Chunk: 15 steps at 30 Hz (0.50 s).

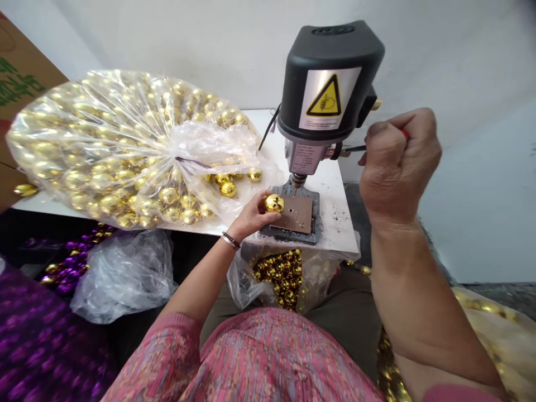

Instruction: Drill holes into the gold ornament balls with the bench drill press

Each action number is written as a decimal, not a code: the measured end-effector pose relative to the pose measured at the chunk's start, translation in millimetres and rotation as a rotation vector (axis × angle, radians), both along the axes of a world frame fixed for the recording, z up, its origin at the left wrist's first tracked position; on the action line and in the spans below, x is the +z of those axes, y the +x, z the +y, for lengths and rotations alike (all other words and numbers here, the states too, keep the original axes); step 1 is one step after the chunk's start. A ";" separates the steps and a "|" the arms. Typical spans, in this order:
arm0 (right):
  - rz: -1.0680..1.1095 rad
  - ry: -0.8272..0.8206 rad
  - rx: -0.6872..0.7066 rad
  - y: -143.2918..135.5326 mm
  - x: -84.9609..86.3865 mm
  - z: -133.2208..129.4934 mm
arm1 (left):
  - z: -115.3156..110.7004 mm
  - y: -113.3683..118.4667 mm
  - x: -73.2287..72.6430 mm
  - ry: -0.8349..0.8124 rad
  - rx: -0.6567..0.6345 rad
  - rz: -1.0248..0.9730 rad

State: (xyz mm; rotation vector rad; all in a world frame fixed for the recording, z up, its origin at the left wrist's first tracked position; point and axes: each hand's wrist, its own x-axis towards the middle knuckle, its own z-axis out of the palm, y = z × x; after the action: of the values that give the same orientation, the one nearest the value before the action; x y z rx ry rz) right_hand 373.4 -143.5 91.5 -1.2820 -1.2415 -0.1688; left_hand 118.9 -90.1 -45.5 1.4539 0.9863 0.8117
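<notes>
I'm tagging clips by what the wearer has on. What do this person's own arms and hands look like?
The left hand and right hand are ungloved. A dark beaded bracelet and a silver-coloured band circle the left wrist; the right wrist looks unadorned. The left sleeve is short, pink and multicoloured-streaked; only pink fabric shows on the right.

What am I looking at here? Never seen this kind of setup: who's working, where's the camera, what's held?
No robot: a person's two bare hands, seen from one head-worn camera looking forward and down. The black-topped machine looks like a small drill press. It stands on a white table scattered with dark specks, beside a clear bag of shiny gold balls. The left hand holds one gold ball at the brown plate; the right hand grips the machine's lever.
</notes>
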 end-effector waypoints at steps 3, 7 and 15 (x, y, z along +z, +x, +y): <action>0.029 -0.040 0.025 -0.4 8.6 0.4 | -2.0 6.8 1.0 -0.125 -0.011 -0.054; 0.109 -0.174 0.031 -3.3 36.9 6.9 | -3.2 11.3 2.8 -0.291 0.003 -0.173; 0.173 -0.289 0.143 21.4 68.4 56.9 | -0.2 23.5 15.4 -0.296 0.030 -0.067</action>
State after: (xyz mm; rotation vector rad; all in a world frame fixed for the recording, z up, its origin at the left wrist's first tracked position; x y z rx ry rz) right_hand 394.8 -86.5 159.9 -1.4151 -1.2322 0.2283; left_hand 142.4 -90.3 -30.0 1.1533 1.0319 0.6983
